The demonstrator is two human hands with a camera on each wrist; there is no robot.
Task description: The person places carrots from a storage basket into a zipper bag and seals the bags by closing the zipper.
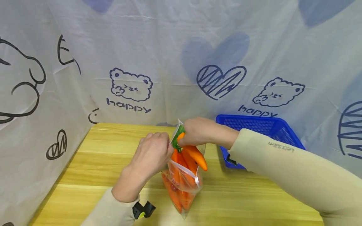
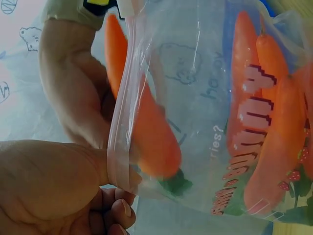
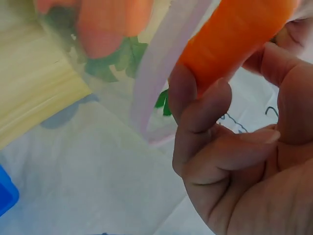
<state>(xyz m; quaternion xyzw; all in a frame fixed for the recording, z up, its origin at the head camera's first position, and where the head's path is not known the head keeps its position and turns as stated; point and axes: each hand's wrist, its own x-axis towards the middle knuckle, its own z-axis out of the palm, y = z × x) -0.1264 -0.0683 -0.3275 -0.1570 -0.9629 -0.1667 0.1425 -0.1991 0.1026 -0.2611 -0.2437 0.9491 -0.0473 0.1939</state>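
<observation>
A clear zip bag (image 1: pixel 189 187) with several orange carrots (image 1: pixel 176 194) inside stands over the table in the head view. My left hand (image 1: pixel 152 153) pinches the bag's edge at its opening, thumb on one side in the left wrist view. Between the fingers of my right hand (image 1: pixel 196 131) is a carrot (image 3: pixel 234 41), its green leafy end inside the bag mouth and its tapered tip outside. The printed bag front (image 2: pixel 195 122) shows pink lettering and strawberries, with other carrots (image 2: pixel 281 142) behind it. A white zip slider (image 1: pixel 196 180) sits at the bag's near edge.
A blue plastic basket (image 1: pixel 223 119) stands at the back right of the wooden table (image 1: pixel 110 150), partly behind my right forearm. White cloth (image 1: pixel 167 47) with blue hearts and bears hangs behind the table and along its left side.
</observation>
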